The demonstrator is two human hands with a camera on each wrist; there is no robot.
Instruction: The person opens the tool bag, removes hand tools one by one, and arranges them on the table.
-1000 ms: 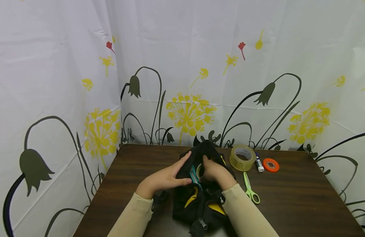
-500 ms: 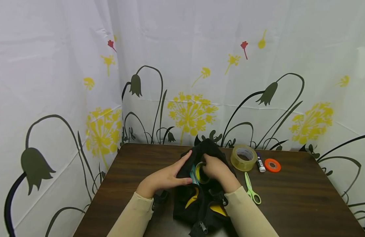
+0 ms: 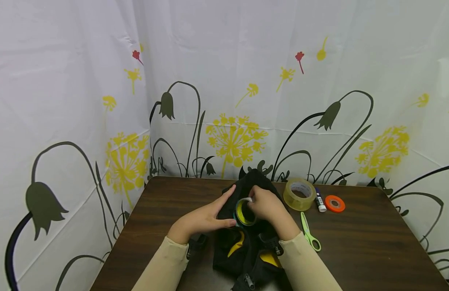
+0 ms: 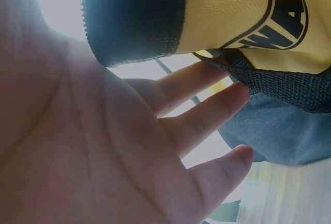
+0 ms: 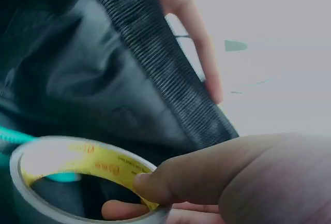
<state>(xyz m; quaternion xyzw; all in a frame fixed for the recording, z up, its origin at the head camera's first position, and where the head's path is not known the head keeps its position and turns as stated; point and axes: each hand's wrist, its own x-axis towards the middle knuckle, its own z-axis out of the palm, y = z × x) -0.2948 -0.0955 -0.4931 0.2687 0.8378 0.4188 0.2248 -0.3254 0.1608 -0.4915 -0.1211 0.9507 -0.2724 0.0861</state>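
A black bag (image 3: pixel 224 255) with yellow patches lies on the table, its zippered mouth gaping. My right hand (image 3: pixel 267 208) pinches the rim of a tape roll (image 3: pixel 240 213) with a yellow inner core, at the bag's mouth. Thumb and fingers grip that ring in the right wrist view, over the dark lining. A teal item (image 5: pixel 11 135) shows inside the bag, partly covered by the roll. My left hand (image 3: pixel 206 218) rests against the left side of the mouth, thumb and fingers spread. In the left wrist view its fingers (image 4: pixel 207 125) extend along the outside of the bag.
Right of the bag stands a wide clear tape roll (image 3: pixel 291 199), beside a glue stick (image 3: pixel 320 202) and a small orange tape roll (image 3: pixel 335 203). Green-handled scissors (image 3: pixel 310 234) lie close to my right sleeve. A patterned curtain (image 3: pixel 224 81) hangs behind the table (image 3: pixel 363 242).
My right hand has shifted slightly up and right, drawing the tape roll up into view at the bag's mouth, over the teal item. My left hand has stayed in place.
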